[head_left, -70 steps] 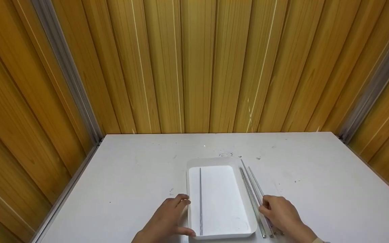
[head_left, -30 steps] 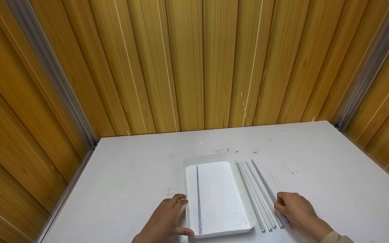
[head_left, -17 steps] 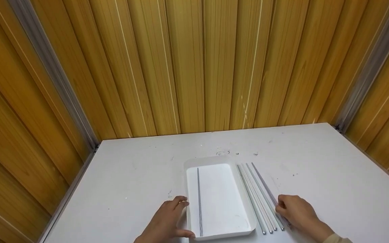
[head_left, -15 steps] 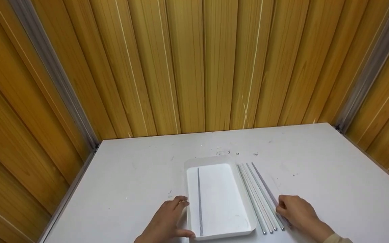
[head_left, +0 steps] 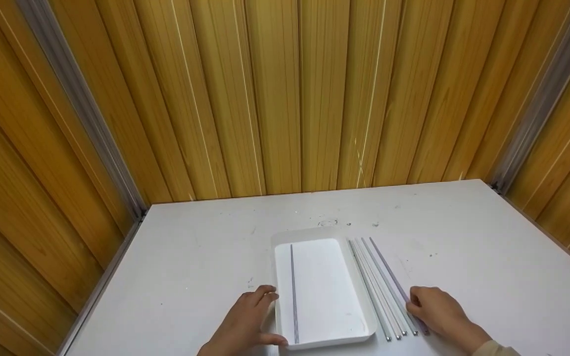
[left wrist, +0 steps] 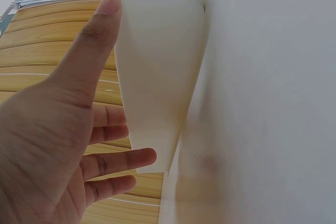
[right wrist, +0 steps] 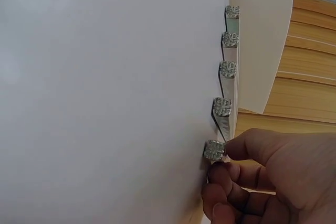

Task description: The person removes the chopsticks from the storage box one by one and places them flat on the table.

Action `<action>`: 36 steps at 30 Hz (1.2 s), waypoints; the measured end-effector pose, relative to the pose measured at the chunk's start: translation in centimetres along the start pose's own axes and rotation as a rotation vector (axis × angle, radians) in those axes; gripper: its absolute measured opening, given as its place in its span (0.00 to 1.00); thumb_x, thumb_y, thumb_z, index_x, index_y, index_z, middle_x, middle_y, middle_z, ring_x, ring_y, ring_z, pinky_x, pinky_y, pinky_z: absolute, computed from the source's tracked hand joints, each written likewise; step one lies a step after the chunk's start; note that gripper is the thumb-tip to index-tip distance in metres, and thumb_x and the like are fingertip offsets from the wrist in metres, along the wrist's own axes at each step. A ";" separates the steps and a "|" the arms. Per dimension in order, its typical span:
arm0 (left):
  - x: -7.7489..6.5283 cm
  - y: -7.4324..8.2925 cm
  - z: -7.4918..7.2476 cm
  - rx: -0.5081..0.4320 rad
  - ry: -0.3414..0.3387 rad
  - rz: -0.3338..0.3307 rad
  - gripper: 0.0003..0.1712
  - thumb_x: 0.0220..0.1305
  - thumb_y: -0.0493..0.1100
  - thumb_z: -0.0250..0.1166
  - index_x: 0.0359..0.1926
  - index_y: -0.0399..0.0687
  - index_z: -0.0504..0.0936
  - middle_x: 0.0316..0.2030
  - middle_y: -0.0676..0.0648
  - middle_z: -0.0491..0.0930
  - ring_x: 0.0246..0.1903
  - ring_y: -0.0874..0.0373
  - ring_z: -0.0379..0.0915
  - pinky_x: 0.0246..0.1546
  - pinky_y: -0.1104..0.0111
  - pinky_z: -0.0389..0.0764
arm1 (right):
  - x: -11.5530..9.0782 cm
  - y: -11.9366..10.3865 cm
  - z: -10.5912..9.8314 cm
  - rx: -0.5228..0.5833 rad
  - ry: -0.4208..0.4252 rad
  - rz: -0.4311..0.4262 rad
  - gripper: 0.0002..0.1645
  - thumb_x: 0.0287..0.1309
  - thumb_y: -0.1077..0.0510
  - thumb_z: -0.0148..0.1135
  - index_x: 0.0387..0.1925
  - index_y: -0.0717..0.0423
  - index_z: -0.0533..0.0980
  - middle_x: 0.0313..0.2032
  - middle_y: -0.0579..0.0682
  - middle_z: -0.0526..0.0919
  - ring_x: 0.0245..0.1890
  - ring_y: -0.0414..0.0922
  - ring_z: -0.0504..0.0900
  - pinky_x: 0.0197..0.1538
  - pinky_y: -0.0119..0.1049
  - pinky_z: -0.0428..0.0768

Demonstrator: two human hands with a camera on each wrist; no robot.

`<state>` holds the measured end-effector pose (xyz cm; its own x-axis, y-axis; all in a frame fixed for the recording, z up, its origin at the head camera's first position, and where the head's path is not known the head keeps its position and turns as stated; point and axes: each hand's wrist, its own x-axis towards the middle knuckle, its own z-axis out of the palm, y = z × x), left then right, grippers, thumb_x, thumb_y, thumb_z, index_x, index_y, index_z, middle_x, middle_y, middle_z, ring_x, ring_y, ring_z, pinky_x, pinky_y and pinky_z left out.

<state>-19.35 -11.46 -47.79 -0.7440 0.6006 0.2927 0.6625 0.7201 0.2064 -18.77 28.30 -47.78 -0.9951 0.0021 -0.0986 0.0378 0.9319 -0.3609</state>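
A white rectangular tray [head_left: 324,291] stands on the table with one grey chopstick [head_left: 294,296] lying lengthwise along its left side. My left hand [head_left: 245,316] rests at the tray's left side, fingers at the rim and thumb by the near left corner; in the left wrist view its fingers are extended along the tray wall [left wrist: 157,66]. Several metal chopsticks [head_left: 379,296] lie side by side just right of the tray. My right hand [head_left: 436,309] pinches the outermost, purple chopstick [head_left: 389,269] near its thick end. The right wrist view shows that chopstick's patterned square end [right wrist: 214,150] between thumb and fingers.
The white table [head_left: 206,257] carries small dark marks behind the tray. Wood-patterned walls [head_left: 285,99] enclose it at the back and sides, with grey metal posts [head_left: 102,113] in the corners.
The right hand has moved right, and the chopsticks have gone from a tight bundle to a spread row. Lately the purple one has separated slightly from its neighbour. The left hand stays at the tray.
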 end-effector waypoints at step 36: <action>-0.1 0.2 -0.1 -0.010 0.048 0.021 0.47 0.40 0.72 0.69 0.53 0.42 0.75 0.54 0.48 0.73 0.47 0.52 0.75 0.51 0.62 0.79 | -0.2 -3.6 -2.2 -0.036 0.086 -0.093 0.09 0.58 0.54 0.61 0.27 0.54 0.76 0.19 0.43 0.77 0.18 0.39 0.71 0.19 0.29 0.68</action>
<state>-19.20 -11.42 -47.69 -0.7249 0.5984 0.3413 0.6792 0.7037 0.2086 -18.89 25.78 -44.43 -0.9984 -0.0549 0.0143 -0.0565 0.9421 -0.3306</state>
